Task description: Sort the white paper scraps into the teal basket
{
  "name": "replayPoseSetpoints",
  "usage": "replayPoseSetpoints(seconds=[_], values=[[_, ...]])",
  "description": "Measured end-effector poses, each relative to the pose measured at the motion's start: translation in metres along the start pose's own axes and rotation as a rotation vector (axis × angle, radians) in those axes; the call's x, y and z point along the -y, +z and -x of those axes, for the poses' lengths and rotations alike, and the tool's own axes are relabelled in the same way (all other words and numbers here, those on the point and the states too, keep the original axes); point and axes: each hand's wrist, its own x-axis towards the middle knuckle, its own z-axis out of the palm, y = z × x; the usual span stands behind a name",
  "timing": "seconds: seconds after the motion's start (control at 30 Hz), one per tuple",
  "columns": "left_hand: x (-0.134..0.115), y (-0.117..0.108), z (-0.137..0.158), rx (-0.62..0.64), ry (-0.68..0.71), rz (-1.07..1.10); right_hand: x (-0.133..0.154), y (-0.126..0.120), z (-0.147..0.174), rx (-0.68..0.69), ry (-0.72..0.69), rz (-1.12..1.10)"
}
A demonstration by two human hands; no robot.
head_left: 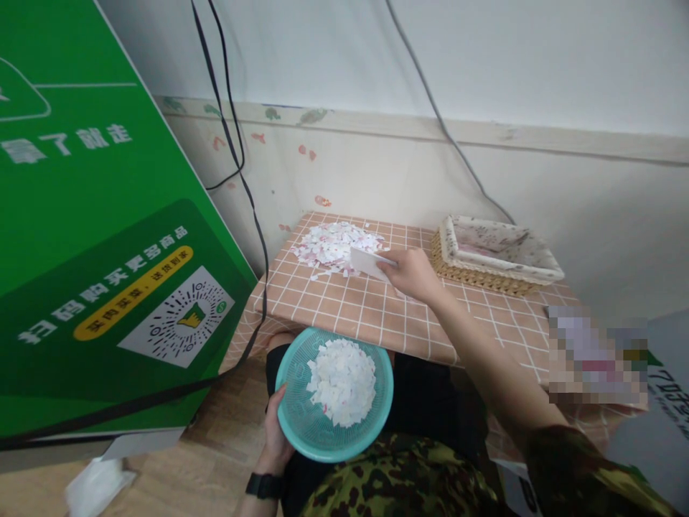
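Note:
My left hand (277, 427) grips the rim of a round teal plastic colander (294, 402), held over my lap just below the table edge. Inside the colander lies a heap of small white paper scraps (343, 380). Over the table, my right hand (410, 273) is closed on a flat white card (369, 263). The card's far end reaches the near right side of a pile of paper scraps (334, 243), mostly white with some pinkish ones. A few loose scraps lie in front of that pile.
A checked brown tablecloth (344, 305) covers the table against the wall. At the back right stands a cloth-lined wicker basket (484, 276). On the left rises a large green panel (97, 237), with a black strap (258, 237) hanging beside it. A white plastic bag (97, 488) lies on the floor.

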Motion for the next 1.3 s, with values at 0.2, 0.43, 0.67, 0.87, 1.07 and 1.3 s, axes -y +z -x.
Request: replayPoseSetpoints(seconds=[0.2,0.43,0.67,0.87,1.07,1.3], values=[[0.000,-0.002,-0.001,-0.027,-0.004,0.014,0.001,0.003,-0.039,0.092,-0.147,0.081],[-0.003,0.006,0.005,-0.025,-0.078,0.036,-0.004,-0.010,-0.057,0.186,-0.243,0.032],[-0.001,0.002,0.001,-0.043,-0.068,0.040,-0.008,-0.015,-0.064,0.295,-0.280,-0.018],[-0.002,0.003,0.001,-0.011,-0.080,0.041,-0.010,-0.015,-0.064,0.268,-0.322,-0.082],[-0.004,0.008,0.005,-0.056,-0.079,0.032,-0.013,-0.023,-0.064,0.346,-0.330,-0.072],[-0.005,0.010,0.006,-0.052,-0.088,0.038,-0.023,-0.024,-0.063,0.340,-0.304,-0.080]])
